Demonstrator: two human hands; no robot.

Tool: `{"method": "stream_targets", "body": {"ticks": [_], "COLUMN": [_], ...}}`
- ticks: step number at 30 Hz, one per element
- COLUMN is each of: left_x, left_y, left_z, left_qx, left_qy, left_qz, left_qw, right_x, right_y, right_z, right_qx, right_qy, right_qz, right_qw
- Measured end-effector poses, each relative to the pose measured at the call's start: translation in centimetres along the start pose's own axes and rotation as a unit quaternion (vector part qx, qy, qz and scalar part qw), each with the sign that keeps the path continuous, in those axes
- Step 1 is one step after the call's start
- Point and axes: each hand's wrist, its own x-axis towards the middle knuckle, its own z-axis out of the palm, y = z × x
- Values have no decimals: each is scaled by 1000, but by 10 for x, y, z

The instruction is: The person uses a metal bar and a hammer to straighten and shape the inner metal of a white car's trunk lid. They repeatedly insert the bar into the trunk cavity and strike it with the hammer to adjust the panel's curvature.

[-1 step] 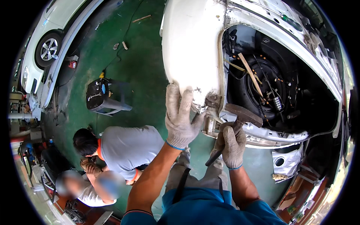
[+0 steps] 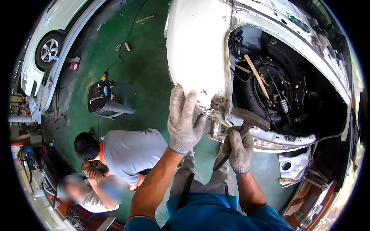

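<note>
My left hand (image 2: 183,119), in a pale knit glove, lies open with its fingertips on the lower end of a white car body panel (image 2: 196,46). Just right of those fingers the panel's corner is crumpled, with chipped paint (image 2: 206,101). In my right hand (image 2: 239,150), gloved too, a hammer (image 2: 250,119) is gripped by its dark handle. Its broad head is raised beside the rear edge of the open trunk (image 2: 320,92). The hammer head stands apart from the damaged corner.
Inside the trunk lie a wooden stick (image 2: 257,77) and cables around a round well. A stool (image 2: 110,100) with tools on it stands on the green floor to the left. Two people (image 2: 131,150) crouch at lower left. A white car (image 2: 54,34) is at far left.
My left hand has slid slightly left, uncovering a little more of the crumpled corner. The hammer's handle has tilted slightly, while its head stays almost in place.
</note>
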Motion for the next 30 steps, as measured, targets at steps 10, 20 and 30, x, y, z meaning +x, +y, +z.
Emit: {"method": "stream_targets", "body": {"ticks": [10, 20, 30], "left_x": [30, 37, 38], "left_y": [3, 6, 25], "left_z": [-20, -12, -22], "left_qx": [-512, -580, -358], "left_qy": [-17, -29, -39], "left_qz": [-408, -431, -375], "left_qw": [756, 691, 854], "right_x": [-5, 20, 4], "right_y": [-19, -34, -9], "right_z": [10, 16, -22], "right_qx": [-445, -524, -406], "right_qy": [-118, -111, -186], "right_qz": [-326, -371, -203], "right_qw": [826, 759, 872]}}
